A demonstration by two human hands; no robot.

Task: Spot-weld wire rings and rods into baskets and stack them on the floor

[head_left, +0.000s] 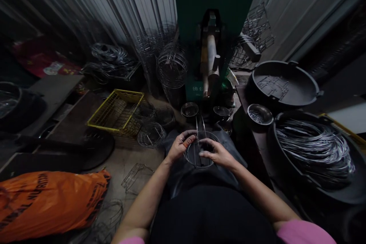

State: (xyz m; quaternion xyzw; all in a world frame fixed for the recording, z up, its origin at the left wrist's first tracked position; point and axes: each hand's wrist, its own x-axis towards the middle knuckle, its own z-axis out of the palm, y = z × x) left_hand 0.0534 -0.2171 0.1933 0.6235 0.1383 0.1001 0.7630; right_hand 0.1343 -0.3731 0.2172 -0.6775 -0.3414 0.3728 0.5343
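Observation:
Between my two hands, above my lap, is a round wire frame [204,166] with thin upright wires rising from it toward the machine. My left hand [183,145] is closed on the frame's left side, with something orange around a finger. On the right side, my right hand [215,152] has its thumb and fingers closed around the wires near the middle. Dark cloth lies beneath the frame. Just beyond the hands stands a green machine [190,15] with a pale metal arm [211,55] pointing down toward them.
A yellow wire basket [105,116] and round wire baskets [151,134] are at the left. An orange sack [54,202] lies lower left. At the right are a black pan [297,91], a small metal bowl [260,114] and a large pan of wire rings [314,148].

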